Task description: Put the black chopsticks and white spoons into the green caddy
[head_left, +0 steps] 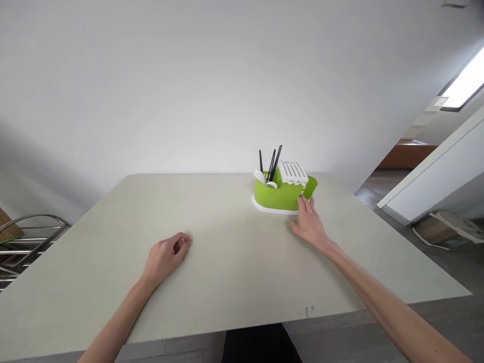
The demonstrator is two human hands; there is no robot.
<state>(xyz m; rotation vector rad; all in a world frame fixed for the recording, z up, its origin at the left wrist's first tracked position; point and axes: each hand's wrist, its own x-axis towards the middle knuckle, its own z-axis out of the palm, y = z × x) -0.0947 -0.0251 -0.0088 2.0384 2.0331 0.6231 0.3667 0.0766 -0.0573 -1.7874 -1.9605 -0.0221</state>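
Observation:
A green utensil caddy (278,197) with a white base stands toward the back right of the table. Black chopsticks (271,165) and white spoons (259,176) are upright in its left part, and a white slotted rack (293,173) covers the right part. My right hand (309,222) reaches to the caddy's right front side, fingers stretched and thumb apart; the fingertips appear to touch it. On the table at left lies my left hand (165,258), fingers curled toward the thumb, with nothing visible in them.
The pale table (227,272) meets a white wall (196,85) at its back edge. A metal rack (32,242) stands beyond the left edge. On the floor at right is a bin-like container (446,229), near a white panel (434,161).

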